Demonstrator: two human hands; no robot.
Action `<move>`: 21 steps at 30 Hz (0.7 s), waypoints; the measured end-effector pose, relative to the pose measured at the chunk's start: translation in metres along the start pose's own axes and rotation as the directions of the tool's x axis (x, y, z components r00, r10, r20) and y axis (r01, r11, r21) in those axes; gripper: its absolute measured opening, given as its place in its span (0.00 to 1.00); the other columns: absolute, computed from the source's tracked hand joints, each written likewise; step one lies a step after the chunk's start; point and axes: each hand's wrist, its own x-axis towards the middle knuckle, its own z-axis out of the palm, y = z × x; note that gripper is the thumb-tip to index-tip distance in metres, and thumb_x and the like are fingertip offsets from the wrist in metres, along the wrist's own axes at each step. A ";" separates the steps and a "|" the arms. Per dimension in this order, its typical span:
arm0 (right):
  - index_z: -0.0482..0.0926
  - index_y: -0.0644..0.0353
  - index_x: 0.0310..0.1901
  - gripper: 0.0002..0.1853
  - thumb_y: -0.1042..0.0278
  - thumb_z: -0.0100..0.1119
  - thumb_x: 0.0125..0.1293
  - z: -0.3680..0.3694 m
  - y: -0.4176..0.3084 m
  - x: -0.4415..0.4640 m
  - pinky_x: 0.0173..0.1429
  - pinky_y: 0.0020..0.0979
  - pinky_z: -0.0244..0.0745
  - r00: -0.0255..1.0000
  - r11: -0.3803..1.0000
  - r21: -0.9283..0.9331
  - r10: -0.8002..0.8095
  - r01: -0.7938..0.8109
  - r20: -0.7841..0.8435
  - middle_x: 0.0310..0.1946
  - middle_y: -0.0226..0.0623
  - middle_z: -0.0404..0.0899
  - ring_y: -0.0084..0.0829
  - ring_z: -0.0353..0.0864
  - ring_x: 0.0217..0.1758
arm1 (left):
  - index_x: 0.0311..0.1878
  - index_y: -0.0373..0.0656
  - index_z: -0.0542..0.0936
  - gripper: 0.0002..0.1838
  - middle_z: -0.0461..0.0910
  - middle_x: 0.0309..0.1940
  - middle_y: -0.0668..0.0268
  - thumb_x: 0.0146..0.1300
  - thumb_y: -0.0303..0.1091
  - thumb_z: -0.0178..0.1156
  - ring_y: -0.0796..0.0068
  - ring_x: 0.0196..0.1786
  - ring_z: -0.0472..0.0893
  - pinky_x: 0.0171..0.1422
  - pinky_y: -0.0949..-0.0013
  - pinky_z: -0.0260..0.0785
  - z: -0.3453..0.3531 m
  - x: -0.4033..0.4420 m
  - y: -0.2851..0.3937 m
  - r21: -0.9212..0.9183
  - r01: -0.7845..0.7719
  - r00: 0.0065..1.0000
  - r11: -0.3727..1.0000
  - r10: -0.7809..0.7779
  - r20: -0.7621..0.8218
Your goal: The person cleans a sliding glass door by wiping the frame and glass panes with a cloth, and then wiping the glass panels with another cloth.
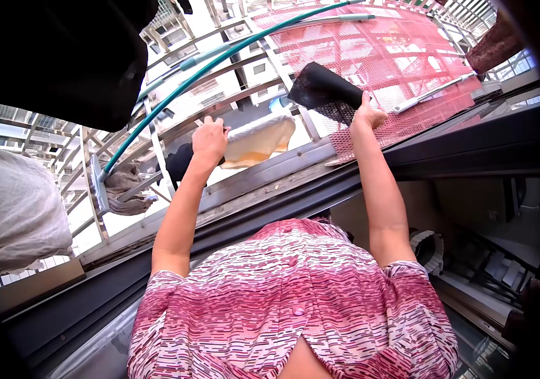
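Observation:
My right hand point(369, 117) is closed on a piece of black cloth point(327, 88) with a see-through, lace-like part. The cloth stands out to the left of that hand, above the window sill. My left hand point(210, 140) is curled into a fist at the railing. Dark cloth point(179, 163) shows beside and behind its wrist, and a small dark bit pokes out by its fingers. How that cloth sits in the fingers is hidden. Just right of my left hand hangs a white and yellow towel point(260, 144).
A metal window cage point(276, 60) surrounds the outside space, with red mesh point(402, 57) at the right. A long green pole point(219, 54) crosses it. Grey cloths point(20, 211) hang at the left. The dark window frame point(270, 199) runs before my body.

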 end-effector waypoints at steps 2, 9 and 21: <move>0.77 0.71 0.43 0.28 0.57 0.74 0.47 -0.001 -0.004 0.003 0.49 0.41 0.74 0.959 0.987 -0.150 0.103 -0.065 0.265 0.39 0.50 0.80 0.44 0.81 0.42 | 0.37 0.40 0.77 0.16 0.76 0.38 0.55 0.58 0.45 0.60 0.55 0.40 0.80 0.42 0.58 0.73 0.011 0.015 0.017 -0.147 -0.171 0.985 0.974 0.170 -0.023; 0.77 0.66 0.35 0.09 0.71 0.65 0.57 0.026 -0.027 0.029 0.28 0.23 0.70 0.922 0.753 0.654 -0.302 0.076 0.240 0.24 0.29 0.77 0.21 0.72 0.24 | 0.38 0.39 0.77 0.19 0.78 0.36 0.55 0.56 0.48 0.62 0.55 0.40 0.80 0.43 0.59 0.74 0.030 0.048 0.082 -0.181 -0.301 0.946 0.936 0.317 0.066; 0.66 0.67 0.43 0.09 0.69 0.45 0.69 -0.021 -0.017 0.041 0.20 0.26 0.76 0.909 0.696 0.643 0.032 -0.319 0.417 0.39 0.46 0.77 0.39 0.85 0.29 | 0.34 0.42 0.78 0.15 0.78 0.31 0.58 0.55 0.45 0.61 0.58 0.36 0.80 0.39 0.60 0.73 0.058 0.061 0.109 -0.263 -0.362 0.931 0.894 0.360 -0.056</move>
